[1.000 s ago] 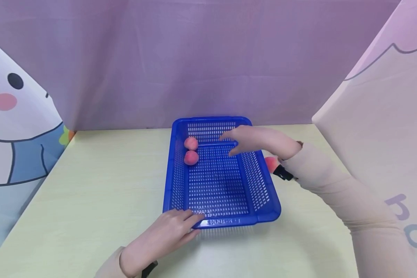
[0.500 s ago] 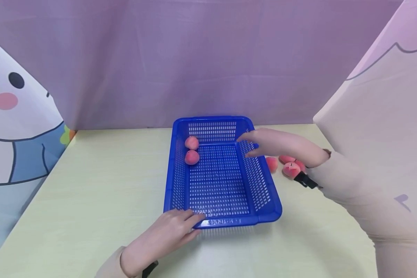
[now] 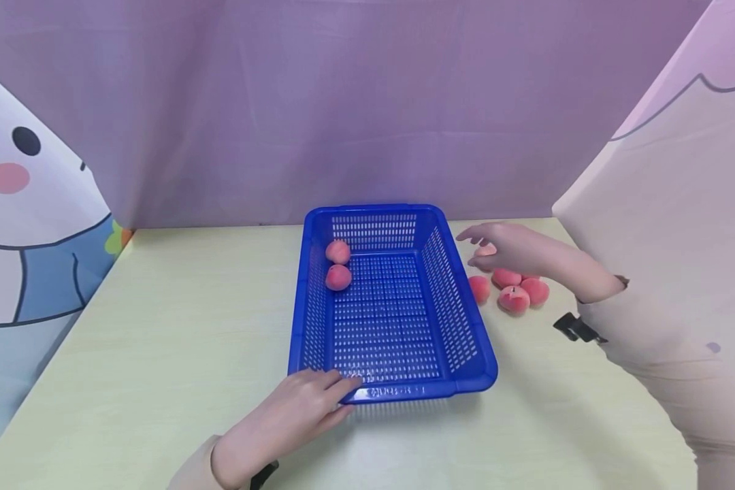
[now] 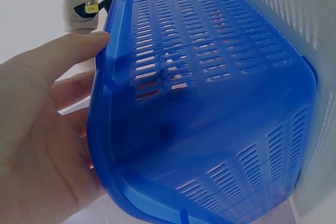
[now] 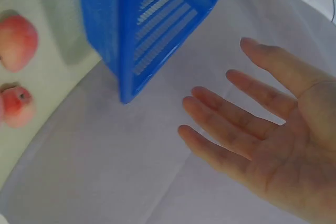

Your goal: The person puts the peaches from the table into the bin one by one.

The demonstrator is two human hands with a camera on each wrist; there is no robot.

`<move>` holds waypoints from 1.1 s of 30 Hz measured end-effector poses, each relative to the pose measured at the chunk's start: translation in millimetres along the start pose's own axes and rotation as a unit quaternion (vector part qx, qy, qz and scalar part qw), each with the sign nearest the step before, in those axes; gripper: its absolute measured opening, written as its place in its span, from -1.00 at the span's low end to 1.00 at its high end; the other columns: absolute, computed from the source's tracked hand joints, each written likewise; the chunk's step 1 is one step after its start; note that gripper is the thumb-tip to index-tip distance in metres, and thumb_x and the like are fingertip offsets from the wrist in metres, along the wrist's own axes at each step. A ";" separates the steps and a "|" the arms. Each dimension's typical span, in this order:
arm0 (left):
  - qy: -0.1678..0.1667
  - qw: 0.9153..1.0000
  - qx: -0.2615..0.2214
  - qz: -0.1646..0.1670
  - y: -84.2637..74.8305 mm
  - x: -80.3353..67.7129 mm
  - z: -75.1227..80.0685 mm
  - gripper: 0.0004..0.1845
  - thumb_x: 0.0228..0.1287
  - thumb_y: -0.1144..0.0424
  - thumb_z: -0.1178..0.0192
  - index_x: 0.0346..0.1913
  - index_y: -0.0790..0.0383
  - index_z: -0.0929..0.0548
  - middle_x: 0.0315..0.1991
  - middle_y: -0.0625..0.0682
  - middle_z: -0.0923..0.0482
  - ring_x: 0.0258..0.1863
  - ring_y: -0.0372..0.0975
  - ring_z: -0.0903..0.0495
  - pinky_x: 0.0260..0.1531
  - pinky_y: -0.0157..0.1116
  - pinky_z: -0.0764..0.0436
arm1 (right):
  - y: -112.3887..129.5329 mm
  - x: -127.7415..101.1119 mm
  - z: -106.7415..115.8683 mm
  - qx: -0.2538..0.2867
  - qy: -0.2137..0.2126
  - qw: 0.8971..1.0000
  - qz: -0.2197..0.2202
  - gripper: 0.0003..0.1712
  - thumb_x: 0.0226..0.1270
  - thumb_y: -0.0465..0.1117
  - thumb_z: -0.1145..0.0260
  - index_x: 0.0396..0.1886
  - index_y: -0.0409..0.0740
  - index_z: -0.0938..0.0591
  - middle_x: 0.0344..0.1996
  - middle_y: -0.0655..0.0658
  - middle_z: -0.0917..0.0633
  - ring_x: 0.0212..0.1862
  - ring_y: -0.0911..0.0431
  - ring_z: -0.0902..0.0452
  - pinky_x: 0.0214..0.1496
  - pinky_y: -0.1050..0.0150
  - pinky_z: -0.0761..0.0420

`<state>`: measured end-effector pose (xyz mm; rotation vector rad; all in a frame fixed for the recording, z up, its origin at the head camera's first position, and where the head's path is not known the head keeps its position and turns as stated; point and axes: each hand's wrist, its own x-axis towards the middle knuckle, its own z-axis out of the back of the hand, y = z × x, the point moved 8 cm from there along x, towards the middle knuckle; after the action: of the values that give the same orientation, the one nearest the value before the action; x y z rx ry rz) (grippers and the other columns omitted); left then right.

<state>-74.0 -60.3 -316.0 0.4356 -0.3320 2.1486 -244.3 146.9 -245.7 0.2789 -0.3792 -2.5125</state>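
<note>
A blue plastic basket [image 3: 404,390] with slotted walls stands mid-table. My left hand [image 3: 297,408] grips its near rim, thumb on the outer side and fingers over the edge; the left wrist view shows the thumb pressed to the rim. Inside, along the left wall, sit two pink-red peaches [image 3: 339,278]. Just past the basket's right side, my right hand [image 3: 514,246] hovers with fingers spread and nothing held. Below it several peaches [image 3: 514,299] lie grouped on the table, one of them partly hidden behind the hand. In the right wrist view the palm faces the camera, fingers apart.
The pale wooden-look table [image 3: 190,327] meets a purple cloth backdrop [image 3: 367,122] behind the basket. Printed panels with cartoon shapes rise at left and right. A black strap [image 3: 578,328] shows at the right sleeve.
My right hand has moved from over the basket rightward, to above the loose peaches, uncovering more of them. My left hand and the basket stay nearly still.
</note>
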 end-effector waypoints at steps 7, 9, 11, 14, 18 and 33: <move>0.000 1.000 0.004 0.000 -0.3 0.6 0.3 -0.74 0.11 0.08 -0.17 -0.21 0.18 -0.61 -0.44 -0.08 -0.59 -0.52 -0.33 -0.55 -0.50 -0.42 -0.52 | -18.1 0.0 -2.5 0.003 -0.017 1.000 -0.002 -0.58 0.09 -0.33 -0.20 -0.01 -0.37 -0.48 -0.20 -0.27 -0.59 -0.11 -0.14 -0.48 -0.07 -0.03 -0.44; 0.001 1.000 0.004 0.001 -0.2 0.8 0.5 -0.74 0.12 0.08 -0.17 -0.21 0.18 -0.61 -0.44 -0.08 -0.59 -0.52 -0.33 -0.55 -0.50 -0.42 -0.52 | -23.5 1.5 -5.5 -0.003 -0.023 1.000 -0.003 -0.58 0.08 -0.34 -0.21 0.00 -0.36 -0.48 -0.20 -0.27 -0.59 -0.12 -0.15 -0.48 -0.07 -0.03 -0.44; 0.002 1.000 0.004 0.003 -0.1 0.8 0.6 -0.74 0.11 0.08 -0.17 -0.21 0.17 -0.61 -0.44 -0.07 -0.59 -0.51 -0.33 -0.56 -0.49 -0.41 -0.52 | -28.3 3.3 -9.8 -0.012 -0.029 0.999 0.001 -0.58 0.06 -0.38 -0.21 -0.02 -0.37 -0.48 -0.22 -0.27 -0.59 -0.14 -0.14 -0.49 -0.07 -0.03 -0.45; 0.005 1.000 0.004 0.004 -0.1 0.6 0.4 -0.74 0.12 0.08 -0.17 -0.21 0.17 -0.61 -0.43 -0.07 -0.59 -0.51 -0.32 -0.56 -0.49 -0.40 -0.53 | -35.5 5.6 -19.3 -0.024 -0.031 0.999 0.001 -0.58 0.05 -0.40 -0.24 -0.02 -0.39 -0.48 -0.22 -0.29 -0.59 -0.14 -0.16 -0.49 -0.08 -0.03 -0.46; 0.000 1.000 0.007 0.001 -0.4 0.1 0.6 -0.74 0.12 0.08 -0.17 -0.21 0.17 -0.61 -0.44 -0.08 -0.59 -0.51 -0.33 -0.55 -0.50 -0.41 -0.52 | -46.2 8.3 -33.1 -0.017 -0.025 0.999 -0.021 -0.55 0.04 -0.38 -0.28 -0.01 -0.40 -0.47 -0.17 -0.34 -0.56 -0.09 -0.20 -0.46 -0.06 -0.07 -0.44; 0.035 0.999 -0.013 0.024 1.4 0.4 -2.2 -0.73 0.14 0.08 -0.15 -0.17 0.17 -0.60 -0.39 -0.07 -0.60 -0.47 -0.32 -0.57 -0.45 -0.39 -0.54 | -72.7 14.1 -63.1 0.010 -0.024 1.000 -0.009 -0.58 0.05 -0.33 -0.29 -0.07 -0.45 -0.48 -0.21 -0.30 -0.55 -0.15 -0.16 -0.49 -0.08 -0.03 -0.47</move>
<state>-75.8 -59.9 -317.9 0.3410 -0.3339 2.1973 -275.5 183.4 -330.3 0.2310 -0.4228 -2.5383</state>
